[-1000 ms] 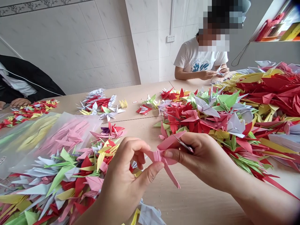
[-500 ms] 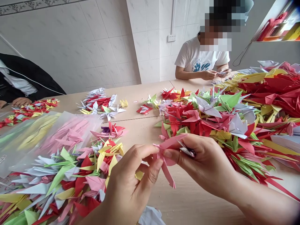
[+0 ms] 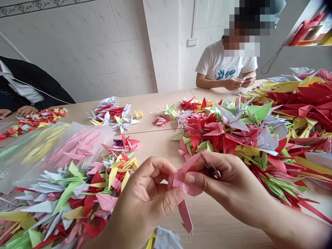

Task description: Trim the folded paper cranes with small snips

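Between my hands is a pink origami crane [image 3: 193, 188], its long narrow end hanging down toward the table. My left hand [image 3: 153, 190] pinches its left side between thumb and fingers. With thumb and index finger, my right hand [image 3: 218, 180] grips the crane's right side. A small dark metal tool, its kind unclear, [image 3: 213, 170] is also tucked in my right hand, its pointed tip sticking out past the fingers. Left of my left hand lies a pile of mixed folded cranes [image 3: 85, 193], and a larger pile [image 3: 228, 128] lies beyond my right hand.
Clear plastic bags [image 3: 75, 138] hold sorted pink, yellow and green cranes at left. A small group of white and red cranes [image 3: 111, 112] sits farther back. Crumpled pale paper [image 3: 167, 238] lies near me. Two people sit across the table [image 3: 153, 138], one with hands at small paper pieces.
The crane has turned and opened wider toward me, and its hanging end has dropped lower. My left fingers have lifted and shifted slightly along it. The view has moved a little.
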Available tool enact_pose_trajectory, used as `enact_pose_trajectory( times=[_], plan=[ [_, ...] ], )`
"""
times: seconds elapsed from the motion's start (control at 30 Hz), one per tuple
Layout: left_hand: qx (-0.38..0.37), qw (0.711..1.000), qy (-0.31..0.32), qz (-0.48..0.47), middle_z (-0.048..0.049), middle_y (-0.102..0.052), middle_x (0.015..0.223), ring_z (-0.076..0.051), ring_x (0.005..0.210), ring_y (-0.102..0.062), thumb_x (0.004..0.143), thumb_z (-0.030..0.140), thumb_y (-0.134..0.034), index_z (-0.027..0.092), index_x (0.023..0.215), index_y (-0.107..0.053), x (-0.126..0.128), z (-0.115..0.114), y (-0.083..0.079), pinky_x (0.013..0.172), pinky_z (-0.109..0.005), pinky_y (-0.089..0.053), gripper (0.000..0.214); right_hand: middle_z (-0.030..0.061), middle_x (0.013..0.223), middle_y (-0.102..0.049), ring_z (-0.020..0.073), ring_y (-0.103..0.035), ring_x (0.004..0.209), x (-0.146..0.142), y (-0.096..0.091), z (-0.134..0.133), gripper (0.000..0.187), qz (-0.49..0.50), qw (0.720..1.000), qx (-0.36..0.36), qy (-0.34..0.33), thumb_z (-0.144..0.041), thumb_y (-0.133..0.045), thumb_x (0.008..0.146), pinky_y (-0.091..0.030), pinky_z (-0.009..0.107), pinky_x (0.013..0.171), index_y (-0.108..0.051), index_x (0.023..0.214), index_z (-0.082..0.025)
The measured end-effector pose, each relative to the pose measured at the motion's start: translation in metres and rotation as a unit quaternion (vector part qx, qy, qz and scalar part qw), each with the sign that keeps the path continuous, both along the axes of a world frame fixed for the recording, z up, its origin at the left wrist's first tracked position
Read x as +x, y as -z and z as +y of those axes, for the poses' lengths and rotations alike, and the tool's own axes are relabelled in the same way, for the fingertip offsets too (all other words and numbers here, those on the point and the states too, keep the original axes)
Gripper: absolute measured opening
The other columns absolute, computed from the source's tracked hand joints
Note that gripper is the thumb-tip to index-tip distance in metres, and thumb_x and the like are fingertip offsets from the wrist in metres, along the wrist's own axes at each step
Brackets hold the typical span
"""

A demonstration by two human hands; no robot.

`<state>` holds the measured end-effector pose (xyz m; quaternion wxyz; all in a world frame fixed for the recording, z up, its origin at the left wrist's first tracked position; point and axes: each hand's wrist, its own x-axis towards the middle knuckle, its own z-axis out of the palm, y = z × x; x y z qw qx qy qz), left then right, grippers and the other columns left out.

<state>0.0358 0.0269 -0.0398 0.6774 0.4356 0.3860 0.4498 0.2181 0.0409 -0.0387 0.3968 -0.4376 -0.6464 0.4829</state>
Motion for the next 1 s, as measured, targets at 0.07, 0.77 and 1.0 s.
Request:
enact_pose_trajectory(
  times=[0.07,0.77,1.0],
  plan=[
    [-0.012,0.999,0.018,-0.029,0.0044,-0.067,0.077,-0.008,0.06,-0.064,0.081,0.022,-0.082,0.024,0.086,-0.069,-0.001,0.001,0.0,0.059,-0.018,-0.057,0.014,-0.001,0.063,-0.059,0.0123,-0.047,0.059,0.0,-0.003,0.002,0.034,0.046,0.998,-0.045,-0.01,-0.048,-0.075,0.085,-0.038,0.024,0.052,-0.066,0.07,-0.019],
    [0.005,0.991,0.096,-0.092,0.0062,-0.064,0.082,-0.004,0.074,-0.057,0.086,0.017,-0.078,0.025,0.092,-0.068,-0.012,0.006,0.004,0.069,-0.009,-0.048,0.014,0.0005,0.067,-0.062,0.0125,-0.051,0.061,0.001,-0.004,0.0,0.034,0.066,0.997,-0.033,-0.032,-0.05,-0.07,0.089,-0.041,0.025,0.055,-0.067,0.078,-0.017],
    [0.009,0.997,0.057,-0.047,0.0056,-0.065,0.08,-0.005,0.071,-0.058,0.084,0.023,-0.081,0.024,0.091,-0.069,-0.01,0.008,0.003,0.066,-0.009,-0.05,0.014,-0.0038,0.08,-0.06,0.0097,-0.054,0.064,0.001,0.01,-0.003,0.027,0.002,0.99,0.126,0.055,-0.028,-0.072,0.09,-0.044,0.02,0.053,-0.059,0.112,-0.024]
  ],
)
